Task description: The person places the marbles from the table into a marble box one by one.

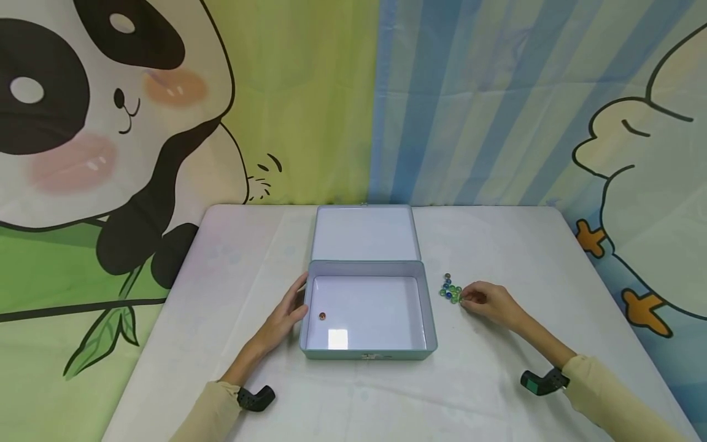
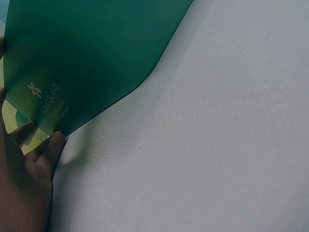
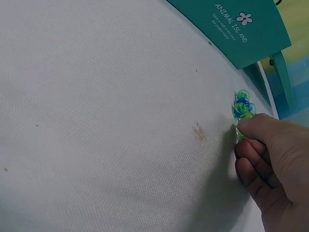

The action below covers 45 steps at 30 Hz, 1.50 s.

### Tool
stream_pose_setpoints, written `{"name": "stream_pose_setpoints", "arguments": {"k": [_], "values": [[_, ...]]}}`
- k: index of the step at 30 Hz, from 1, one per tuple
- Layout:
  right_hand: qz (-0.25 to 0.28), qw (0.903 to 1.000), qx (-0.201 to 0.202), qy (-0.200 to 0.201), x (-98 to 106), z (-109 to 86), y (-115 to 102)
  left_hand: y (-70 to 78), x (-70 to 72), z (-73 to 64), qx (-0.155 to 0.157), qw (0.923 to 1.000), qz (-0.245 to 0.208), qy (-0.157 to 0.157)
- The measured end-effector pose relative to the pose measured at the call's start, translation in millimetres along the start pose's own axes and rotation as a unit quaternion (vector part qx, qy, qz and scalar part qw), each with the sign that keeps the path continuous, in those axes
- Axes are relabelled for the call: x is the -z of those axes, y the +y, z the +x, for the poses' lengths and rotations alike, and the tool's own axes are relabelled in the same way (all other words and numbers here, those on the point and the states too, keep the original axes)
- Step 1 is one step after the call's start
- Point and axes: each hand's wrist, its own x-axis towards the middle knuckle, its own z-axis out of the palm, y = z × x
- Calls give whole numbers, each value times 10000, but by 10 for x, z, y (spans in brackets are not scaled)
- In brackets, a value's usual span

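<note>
An open tin box [image 1: 368,354] stands on the table, its lid [image 1: 366,233] folded back behind it. One brownish marble [image 1: 323,316] lies inside, toward the left wall. My left hand [image 1: 283,316] rests against the box's left side with its fingers extended; the left wrist view shows the fingertips at the green outer wall [image 2: 91,58]. To the right of the box, several green and blue marbles [image 1: 448,292] lie in a loose cluster. At its near right edge my right hand [image 1: 491,304] pinches a green marble [image 3: 240,136] between thumb and fingers, partly hidden by them.
A white cloth covers the table [image 1: 375,405], whose far edge meets a printed curtain [image 1: 469,123] with a panda and a white cartoon animal. Each wrist wears a black device, one on the left [image 1: 256,399] and one on the right [image 1: 544,382].
</note>
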Motion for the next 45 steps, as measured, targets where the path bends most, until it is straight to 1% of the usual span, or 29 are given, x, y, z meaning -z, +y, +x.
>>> {"name": "stream_pose_setpoints", "arguments": {"k": [7, 14, 18, 21, 26, 30, 38, 45], "values": [[-41, 10000, 11, 24, 9, 6, -10, 8, 11, -2, 3, 10000, 44, 4], [29, 9999, -111, 15, 133, 55, -73, -6, 31, 10, 7, 10000, 23, -21], [107, 9998, 73, 145, 230, 131, -167, -16, 37, 21, -12, 10000, -27, -17], [176, 9993, 271, 199, 300, 197, -277, -20, 39, 33, -38, 9999, -90, -33], [444, 9982, 386, 89, 399, 313, -490, -16, 40, 66, -81, 9999, -106, -54], [634, 9969, 474, -16, 430, 410, -660, -14, 34, 82, -84, 9999, -62, -38], [835, 9944, 597, -256, 374, 611, -1014, -31, 11, 45, -16, 9998, -183, -19], [1043, 9877, 1019, -565, 235, 818, -1347, -38, 13, 14, -45, 9999, -92, -21]]}}
